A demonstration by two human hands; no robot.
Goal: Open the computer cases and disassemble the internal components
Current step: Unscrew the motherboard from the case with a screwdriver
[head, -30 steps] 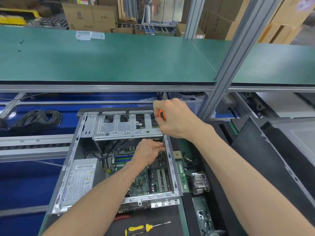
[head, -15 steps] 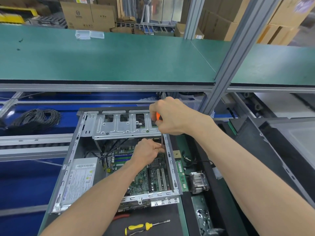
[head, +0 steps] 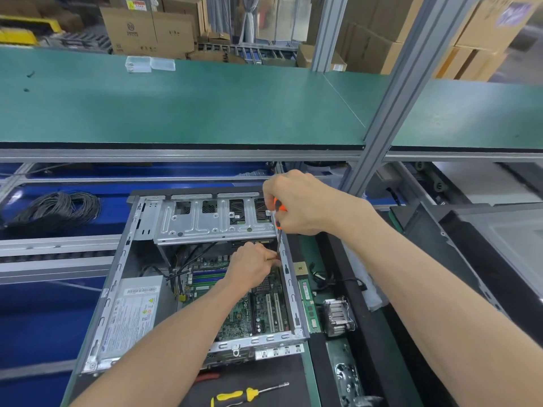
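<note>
The grey computer case [head: 188, 277] lies open on the near bench, showing a green motherboard [head: 249, 312], a labelled power supply [head: 132, 312] at left and a perforated drive cage [head: 211, 218] at its far end. The right hand [head: 302, 204] grips an orange-handled screwdriver [head: 277, 218] upright at the case's right wall; the left hand [head: 252, 265] pinches its shaft low. A yellow screwdriver [head: 249, 393] lies nearer.

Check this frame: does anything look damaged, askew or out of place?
Nothing stands out as damaged. Removed parts, a memory stick and a heatsink, lie loose beside the open case, which fits disassembly. A yellow screwdriver lies at the near edge.
</note>
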